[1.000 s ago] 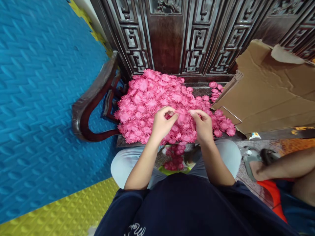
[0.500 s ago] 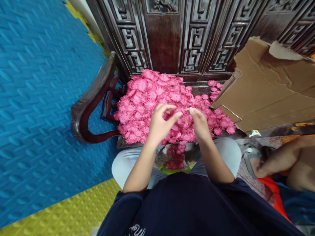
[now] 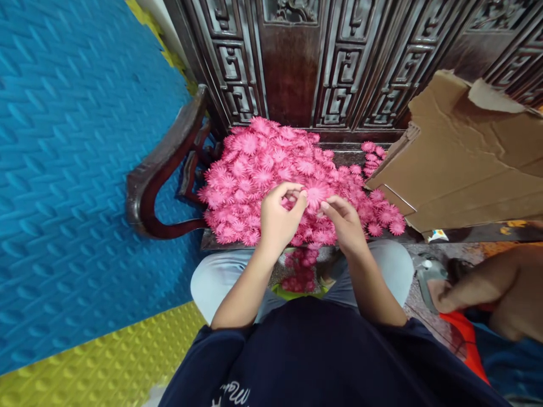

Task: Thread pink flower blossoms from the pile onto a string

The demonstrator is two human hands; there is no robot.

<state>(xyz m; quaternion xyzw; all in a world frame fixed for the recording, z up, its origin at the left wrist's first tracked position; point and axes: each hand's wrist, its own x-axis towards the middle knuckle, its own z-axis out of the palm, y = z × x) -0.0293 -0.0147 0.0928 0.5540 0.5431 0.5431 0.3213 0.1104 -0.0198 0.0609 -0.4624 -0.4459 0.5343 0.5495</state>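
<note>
A pink artificial flower head with thin pointed petals is held up between my two hands, its round face toward me. My left hand pinches its left edge between thumb and fingers. On the opposite side, the thumb and fingers of my right hand grip its lower right edge. Beneath and behind them spreads a large heap of similar pink flower heads on the dark wooden bench. More pink flowers lie lower down, between my knees.
A curved wooden armrest bounds the heap on the left. A torn cardboard box stands at the right of the bench, against the carved backrest. Blue matting covers the left side. Another person's leg is at the right.
My hands have come slightly closer together. The flower between them, blurred and turned edge-on before, now faces me flat. The view has shifted slightly.
</note>
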